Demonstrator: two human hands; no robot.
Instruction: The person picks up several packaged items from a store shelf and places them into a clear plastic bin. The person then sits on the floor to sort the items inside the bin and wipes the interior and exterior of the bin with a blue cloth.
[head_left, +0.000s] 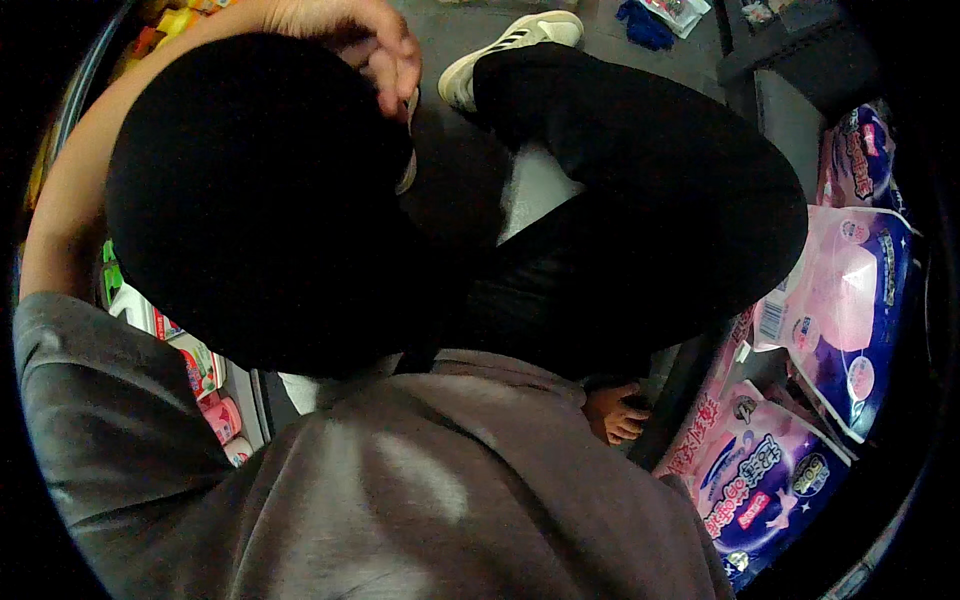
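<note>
A dimly lit grey floor point(610, 35), with a grey shelf edge point(243, 398) at left.

Grey floor point(690, 62) beneath blue bundle point(645, 27), white shoe point(540, 30)

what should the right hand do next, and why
Perhaps ease the right hand toward the lower pink-and-blue plastic package: no held object shows there, and that hand appears nearer the package than the left hand, which hangs beyond the left knee.
</note>
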